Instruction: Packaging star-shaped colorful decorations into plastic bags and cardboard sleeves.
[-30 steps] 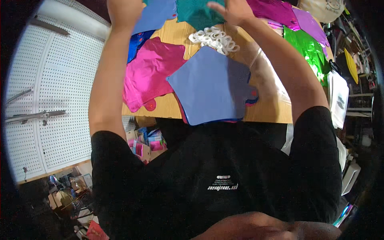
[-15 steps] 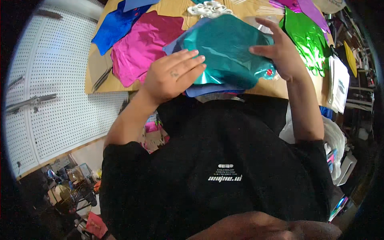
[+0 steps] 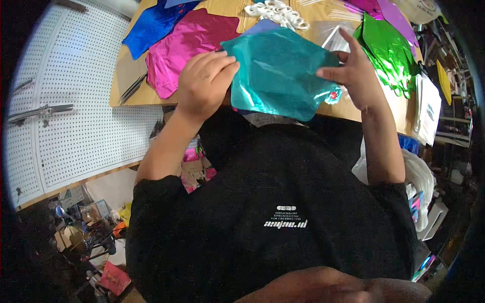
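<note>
A flat teal foil balloon [image 3: 283, 76] with pointed corners lies in front of me at the table's near edge, a small red mark near its right corner. My left hand [image 3: 204, 83] is closed at its left edge, fingers bent over the rim. My right hand [image 3: 353, 76] is at the right side, fingers spread and the thumb resting over the foil. A bluish-purple foil sheet [image 3: 258, 27] peeks out from beneath the teal one at the back. Beside my left hand lies a stack of pink foil balloons [image 3: 174, 60].
Blue foil [image 3: 154, 30] lies at the back left, green foil [image 3: 386, 55] at the right. A coiled white cord [image 3: 277, 14] and thin white sticks [image 3: 341, 14] are at the back. Scissors-like dark blades [image 3: 132, 90] lie at the left edge. A white pegboard [image 3: 86, 106] stands left.
The teal balloon has shifted slightly and turned, its near edge now hanging past the table's edge. My left hand has moved a little left and up with its edge.
</note>
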Action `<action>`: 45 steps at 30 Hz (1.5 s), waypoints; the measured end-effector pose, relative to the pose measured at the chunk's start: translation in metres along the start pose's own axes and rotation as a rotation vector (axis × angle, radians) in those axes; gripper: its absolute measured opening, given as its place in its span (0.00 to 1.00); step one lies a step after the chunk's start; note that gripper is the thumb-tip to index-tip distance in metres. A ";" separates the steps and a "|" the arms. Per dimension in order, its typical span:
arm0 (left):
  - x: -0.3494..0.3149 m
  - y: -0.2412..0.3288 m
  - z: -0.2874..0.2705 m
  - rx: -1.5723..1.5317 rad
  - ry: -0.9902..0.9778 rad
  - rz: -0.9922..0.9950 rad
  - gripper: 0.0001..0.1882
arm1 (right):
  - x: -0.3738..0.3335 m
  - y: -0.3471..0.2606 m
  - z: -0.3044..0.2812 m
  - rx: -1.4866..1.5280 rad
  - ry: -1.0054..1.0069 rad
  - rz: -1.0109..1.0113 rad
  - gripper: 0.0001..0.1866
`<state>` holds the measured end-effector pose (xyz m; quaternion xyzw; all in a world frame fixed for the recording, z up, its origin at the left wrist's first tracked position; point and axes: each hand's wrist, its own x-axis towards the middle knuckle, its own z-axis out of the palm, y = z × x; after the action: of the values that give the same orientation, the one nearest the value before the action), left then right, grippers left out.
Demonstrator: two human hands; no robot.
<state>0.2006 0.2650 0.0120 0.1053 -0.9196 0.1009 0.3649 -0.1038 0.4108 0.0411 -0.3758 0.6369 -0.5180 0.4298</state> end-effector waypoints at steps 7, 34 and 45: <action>-0.008 0.002 -0.003 -0.043 -0.100 -0.014 0.07 | 0.014 0.027 0.008 -0.509 0.088 -0.257 0.57; 0.264 -0.043 0.225 -0.387 -0.374 -0.013 0.19 | 0.019 0.020 -0.091 -0.673 0.451 -0.512 0.36; 0.339 -0.037 0.335 -0.267 -0.589 0.113 0.16 | 0.051 0.019 -0.146 -0.761 0.483 -0.505 0.29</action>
<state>-0.2484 0.1010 0.0116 0.0299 -0.9951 -0.0353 0.0874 -0.2586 0.4165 0.0276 -0.5174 0.7507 -0.4093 -0.0352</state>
